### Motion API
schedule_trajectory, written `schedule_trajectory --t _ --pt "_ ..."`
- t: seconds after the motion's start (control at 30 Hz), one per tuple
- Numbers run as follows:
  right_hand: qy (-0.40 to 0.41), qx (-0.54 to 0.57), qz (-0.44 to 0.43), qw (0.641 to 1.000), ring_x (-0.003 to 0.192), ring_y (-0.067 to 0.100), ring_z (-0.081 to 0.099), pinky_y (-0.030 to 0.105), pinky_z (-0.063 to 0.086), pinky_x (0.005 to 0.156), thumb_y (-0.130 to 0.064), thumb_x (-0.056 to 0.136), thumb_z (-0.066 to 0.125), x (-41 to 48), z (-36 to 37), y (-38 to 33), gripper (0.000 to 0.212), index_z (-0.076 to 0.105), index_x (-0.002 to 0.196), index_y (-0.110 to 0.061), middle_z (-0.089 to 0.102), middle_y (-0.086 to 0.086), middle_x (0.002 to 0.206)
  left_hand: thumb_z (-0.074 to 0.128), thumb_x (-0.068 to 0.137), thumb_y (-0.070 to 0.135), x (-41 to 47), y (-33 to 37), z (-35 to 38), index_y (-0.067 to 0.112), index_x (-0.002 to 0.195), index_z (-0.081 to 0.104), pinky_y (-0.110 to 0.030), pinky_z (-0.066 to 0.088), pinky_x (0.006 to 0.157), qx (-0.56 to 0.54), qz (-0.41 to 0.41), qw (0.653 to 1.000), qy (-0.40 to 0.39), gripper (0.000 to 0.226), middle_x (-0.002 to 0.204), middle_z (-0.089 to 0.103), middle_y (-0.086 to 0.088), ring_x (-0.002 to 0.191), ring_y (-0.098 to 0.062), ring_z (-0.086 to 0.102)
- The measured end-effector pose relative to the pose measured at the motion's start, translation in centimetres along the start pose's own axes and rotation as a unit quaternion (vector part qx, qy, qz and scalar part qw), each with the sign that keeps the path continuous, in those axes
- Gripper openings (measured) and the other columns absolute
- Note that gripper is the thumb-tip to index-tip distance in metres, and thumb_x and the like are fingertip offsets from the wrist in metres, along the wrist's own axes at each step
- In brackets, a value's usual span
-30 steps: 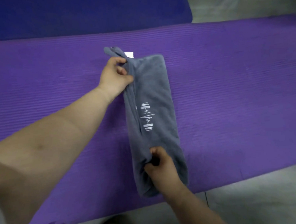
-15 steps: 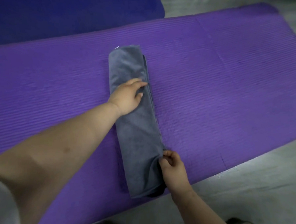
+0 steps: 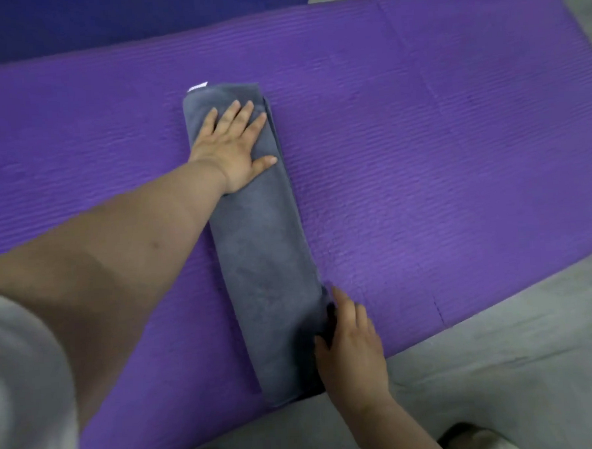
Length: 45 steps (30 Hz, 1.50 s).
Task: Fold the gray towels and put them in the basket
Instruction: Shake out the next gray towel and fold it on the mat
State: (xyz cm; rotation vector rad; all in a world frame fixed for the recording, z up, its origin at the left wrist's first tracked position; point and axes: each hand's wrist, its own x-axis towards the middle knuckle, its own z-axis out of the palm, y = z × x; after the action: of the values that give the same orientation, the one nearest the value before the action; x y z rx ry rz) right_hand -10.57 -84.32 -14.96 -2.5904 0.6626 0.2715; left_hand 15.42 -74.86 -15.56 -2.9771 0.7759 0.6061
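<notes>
A gray towel [image 3: 265,260] lies folded into a long narrow strip on the purple mat [image 3: 438,148], running from the far middle toward the mat's near edge. A small white tag shows at its far end. My left hand [image 3: 235,145] lies flat with spread fingers on the far part of the strip. My right hand [image 3: 352,345] rests against the strip's near right edge, fingers fairly straight, thumb touching the cloth. No basket is in view.
A dark blue mat [image 3: 122,17] lies beyond the purple one at the top left. Gray floor [image 3: 501,368] borders the purple mat's near and right sides. A shoe tip [image 3: 477,438] shows at the bottom right.
The towel was folded over lengthwise, hiding its white logo. My left hand let go of the far corner and moved flat onto the far end. My right hand released its pinch at the near edge.
</notes>
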Motion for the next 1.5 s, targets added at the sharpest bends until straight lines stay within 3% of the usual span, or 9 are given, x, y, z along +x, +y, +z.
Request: schedule_trajectory --t 0.23,0.47,0.6,0.7,0.83,1.13,1.27,1.37,1.5 --pt "0.036 -0.099 -0.195 0.975 0.126 0.026 0.032 0.040 0.009 0.110 -0.042 0.077 0.039 2.0 2.5 -3.5 0.056 0.039 0.128 -0.019 0.047 0.012 0.137 0.024 0.092 0.053 1.2 -0.4 1.3 0.021 0.146 -0.005 -0.040 -0.011 0.115 -0.019 0.012 1.000 -0.003 0.069 0.156 -0.011 -0.002 0.143 -0.017 -0.014" --pt "0.000 -0.163 -0.221 0.962 0.126 0.025 0.031 0.042 0.010 0.107 -0.049 0.076 0.035 3.4 4.4 -2.7 0.060 0.039 0.127 -0.019 0.055 0.012 0.132 0.035 0.092 0.049 -1.7 -1.3 1.8 0.020 0.147 0.007 -0.035 -0.010 0.115 -0.104 0.025 0.992 0.062 0.067 0.156 -0.006 -0.007 0.144 -0.020 -0.008" --pt "0.024 -0.137 -0.293 0.946 0.121 0.025 0.036 0.042 0.024 0.101 -0.050 0.075 0.038 3.9 2.7 -1.5 0.057 0.042 0.122 -0.019 0.060 0.014 0.126 0.040 0.082 0.045 -9.1 -0.7 4.4 0.012 0.131 0.043 -0.037 0.016 0.109 -0.168 0.102 0.962 0.189 0.059 0.142 0.039 -0.018 0.131 -0.029 0.034" --pt "0.048 -0.108 -0.437 0.892 0.113 0.026 0.042 0.038 0.026 0.103 -0.046 0.091 0.031 4.1 0.1 1.2 0.039 0.047 0.109 -0.015 0.066 0.015 0.114 0.035 0.091 0.046 -15.5 0.3 7.1 0.021 0.100 0.048 -0.032 0.030 0.092 -0.176 0.208 0.942 0.197 0.030 0.110 0.048 0.000 0.100 -0.021 0.045" --pt "-0.068 -0.169 -0.584 0.791 0.110 0.024 0.057 0.035 0.032 0.103 -0.049 0.090 0.029 3.3 -2.0 4.8 0.041 0.047 0.107 -0.016 0.070 0.007 0.109 0.039 0.079 0.060 -20.7 1.8 10.3 0.024 0.096 0.047 -0.024 0.020 0.103 -0.117 0.314 0.934 0.121 0.041 0.102 0.058 0.002 0.096 -0.013 0.045" --pt "-0.199 -0.163 -0.485 0.836 0.072 0.016 0.068 0.018 0.051 0.061 -0.040 0.063 0.041 4.0 -2.7 1.5 0.041 0.071 0.079 -0.017 0.070 -0.001 0.080 0.042 0.065 0.042 -19.4 2.6 8.9 0.022 0.091 0.043 -0.019 0.036 0.075 -0.115 0.281 0.943 0.140 0.032 0.074 0.071 0.007 0.084 -0.006 0.043" --pt "-0.296 0.043 -0.253 0.920 0.090 0.016 0.063 0.024 0.046 0.081 -0.024 0.083 0.060 4.1 -4.4 -0.3 0.021 0.063 0.100 -0.011 0.067 0.002 0.093 0.036 0.081 0.063 -20.5 1.7 7.9 0.027 0.095 0.048 -0.017 0.041 0.073 -0.349 0.137 0.923 0.087 0.041 0.080 0.072 0.003 0.086 -0.006 0.052" --pt "-0.422 0.135 -0.141 0.885 0.080 0.000 0.055 0.014 0.044 0.078 -0.029 0.089 0.054 4.6 -6.1 -2.0 0.014 0.060 0.099 -0.020 0.059 -0.013 0.083 0.023 0.066 0.087 -21.5 0.7 7.2 0.041 0.101 0.047 -0.022 0.046 0.079 -0.463 0.054 0.883 0.052 0.062 0.102 0.062 0.021 0.089 -0.003 0.059" --pt "-0.438 0.262 -0.062 0.858 0.063 -0.012 0.057 0.005 0.045 0.071 -0.024 0.096 0.033 6.1 -7.1 -3.5 0.029 0.060 0.086 -0.017 0.064 -0.018 0.075 0.031 0.062 0.087 -22.9 -0.3 5.6 0.071 0.089 0.048 0.002 0.039 0.079 -0.520 0.041 0.851 0.057 0.036 0.089 0.055 0.050 0.087 0.026 0.052"
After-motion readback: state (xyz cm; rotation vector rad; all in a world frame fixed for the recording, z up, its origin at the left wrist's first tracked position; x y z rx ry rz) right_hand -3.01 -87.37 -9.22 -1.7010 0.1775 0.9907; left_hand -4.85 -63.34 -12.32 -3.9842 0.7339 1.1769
